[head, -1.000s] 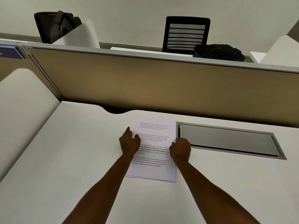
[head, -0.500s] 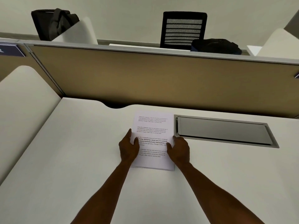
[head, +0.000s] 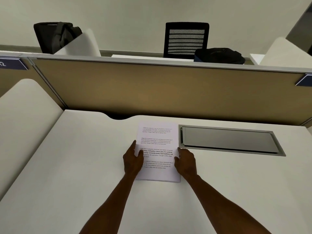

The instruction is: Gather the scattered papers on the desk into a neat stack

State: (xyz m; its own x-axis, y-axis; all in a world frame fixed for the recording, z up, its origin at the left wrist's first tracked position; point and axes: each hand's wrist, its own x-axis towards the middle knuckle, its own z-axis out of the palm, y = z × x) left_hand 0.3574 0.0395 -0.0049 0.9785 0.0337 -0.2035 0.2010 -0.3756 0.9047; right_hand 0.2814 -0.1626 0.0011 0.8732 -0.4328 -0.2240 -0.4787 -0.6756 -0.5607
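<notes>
A stack of white printed papers (head: 157, 144) lies flat on the pale desk (head: 76, 166), its edges nearly flush, with a sliver of lower sheets showing at the near edge. My left hand (head: 133, 159) presses the stack's left edge, thumb resting on the top sheet. My right hand (head: 185, 161) clasps the right edge, fingertips curled against the side. Both hands hold the stack between them, about halfway along its length.
A grey cable-tray lid (head: 228, 140) is set into the desk just right of the stack. A tan divider panel (head: 160, 92) closes the far edge, a white curved side screen (head: 25, 115) the left. Beyond stand a black mesh chair (head: 186, 39) and dark bags (head: 219, 55).
The stack went from slightly skewed to square with the desk. Both hands slid a little toward me along its sides, and the right hand uncurled from a fist.
</notes>
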